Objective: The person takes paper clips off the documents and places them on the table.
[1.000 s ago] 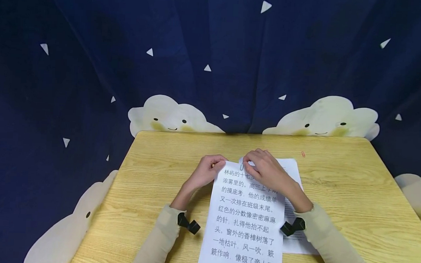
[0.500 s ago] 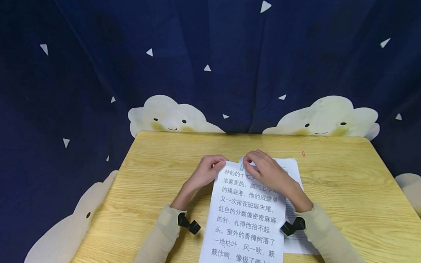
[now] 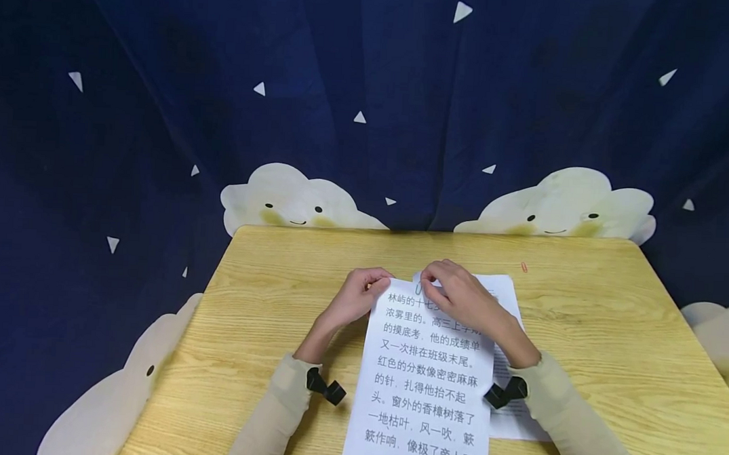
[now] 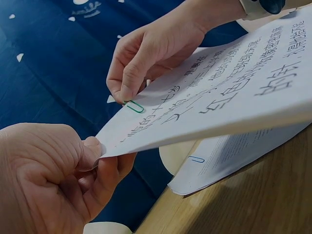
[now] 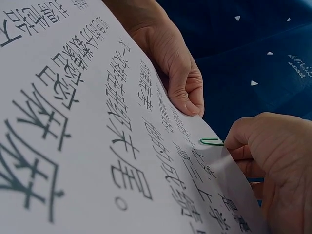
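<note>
Paper w/ large print [image 3: 421,386] is held up tilted above the worktop [image 3: 264,291], lower centre of the head frame, bottom edge nearly out of view. Left hand [image 3: 357,296]: grip pinches the top left corner, thumb on the print side. Right hand [image 3: 459,296]: grip pinches the outer end of the green clip [image 4: 135,107], whose loop shows over the print at the top edge. Can't tell if the clip's other loop sits fully behind, or how many sheets are in there.

Main risk, prob.: clip skews or pops off b/c the right grip has only its end; a push at an angle would do it. If >1 sheet, the back one could get missed, or sheets slip out of line, b/c only one corner is pinched. Top edge could also buckle or tear at the clip, esp. w/ the paper bowing as in the right wrist view. Second paper [image 3: 515,424], w/ blue clip [image 4: 197,159], lies below, right of centre in the head frame, partly covered; dropping the upper one could knock it askew. Red clip [image 3: 524,268], upper right of the worktop, is well apart from both hands: low risk unless swept.
</note>
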### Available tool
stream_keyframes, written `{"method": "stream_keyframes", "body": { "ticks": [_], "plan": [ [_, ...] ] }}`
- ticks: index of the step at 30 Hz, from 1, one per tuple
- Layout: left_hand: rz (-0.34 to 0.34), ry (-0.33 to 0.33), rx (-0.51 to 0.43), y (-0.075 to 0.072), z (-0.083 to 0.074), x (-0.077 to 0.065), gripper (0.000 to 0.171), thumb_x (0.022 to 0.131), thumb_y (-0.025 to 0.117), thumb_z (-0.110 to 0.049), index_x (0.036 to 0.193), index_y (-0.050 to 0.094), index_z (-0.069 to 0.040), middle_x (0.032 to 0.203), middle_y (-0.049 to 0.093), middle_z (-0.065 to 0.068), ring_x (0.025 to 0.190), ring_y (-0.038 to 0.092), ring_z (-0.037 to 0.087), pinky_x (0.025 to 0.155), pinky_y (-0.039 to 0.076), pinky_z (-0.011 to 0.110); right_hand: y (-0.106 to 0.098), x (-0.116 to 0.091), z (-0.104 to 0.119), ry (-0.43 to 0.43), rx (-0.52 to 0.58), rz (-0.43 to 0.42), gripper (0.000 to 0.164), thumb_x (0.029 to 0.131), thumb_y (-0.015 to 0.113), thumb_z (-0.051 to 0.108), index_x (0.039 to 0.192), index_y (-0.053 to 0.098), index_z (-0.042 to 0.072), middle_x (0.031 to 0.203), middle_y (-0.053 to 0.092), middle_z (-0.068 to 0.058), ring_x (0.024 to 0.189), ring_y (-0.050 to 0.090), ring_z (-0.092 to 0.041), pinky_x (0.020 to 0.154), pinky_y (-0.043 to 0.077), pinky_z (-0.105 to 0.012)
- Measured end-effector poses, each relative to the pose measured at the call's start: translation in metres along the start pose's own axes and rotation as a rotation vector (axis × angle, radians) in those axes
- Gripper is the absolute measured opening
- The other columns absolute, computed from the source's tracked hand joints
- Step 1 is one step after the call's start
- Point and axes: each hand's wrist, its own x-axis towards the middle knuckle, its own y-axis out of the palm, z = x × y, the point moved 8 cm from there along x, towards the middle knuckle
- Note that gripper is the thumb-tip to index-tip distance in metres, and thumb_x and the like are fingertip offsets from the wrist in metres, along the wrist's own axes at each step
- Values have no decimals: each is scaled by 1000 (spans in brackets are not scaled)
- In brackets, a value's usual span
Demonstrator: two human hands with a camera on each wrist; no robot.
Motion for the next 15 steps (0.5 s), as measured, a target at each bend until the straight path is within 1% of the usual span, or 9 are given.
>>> {"method": "stream_keyframes", "body": {
  "ticks": [5,7,10,12,15],
  "plan": [
    [0,2,6,0,0,-1,25,110,51,-9,112,74,-1,90,74,15,46,56,15,42,47,54,0,-1,0,4,0,0,11,105,60,17,101,69,11,101,70,-1,96,62,-15,87,53,-40],
    [1,5,6,0,0,-1,25,110,51,-9,112,74,0,90,74,16,46,56,15,42,48,51,0,-1,0,2,-1,-1,12,105,60,17,101,69,11,101,70,-1,96,62,-15,87,53,-40],
    [0,11,6,1,-2,-1,25,110,51,-9,111,74,0,90,73,16,48,58,15,41,48,38,0,-1,0,-4,-3,-6,11,104,60,16,101,69,11,100,69,-1,94,61,-15,86,53,-40],
    [-3,15,7,0,-2,-1,25,110,51,-9,111,74,0,90,73,16,49,59,14,41,46,32,-1,-1,0,-5,-3,-9,10,104,61,16,100,69,11,100,69,-1,94,61,-15,86,53,-40],
    [-7,20,11,0,-3,0,25,110,51,-9,110,74,1,91,73,16,50,59,14,41,48,36,-1,-1,-1,-2,-1,-10,10,104,61,16,100,69,12,99,69,0,94,60,-15,86,52,-40]
  ]
}}
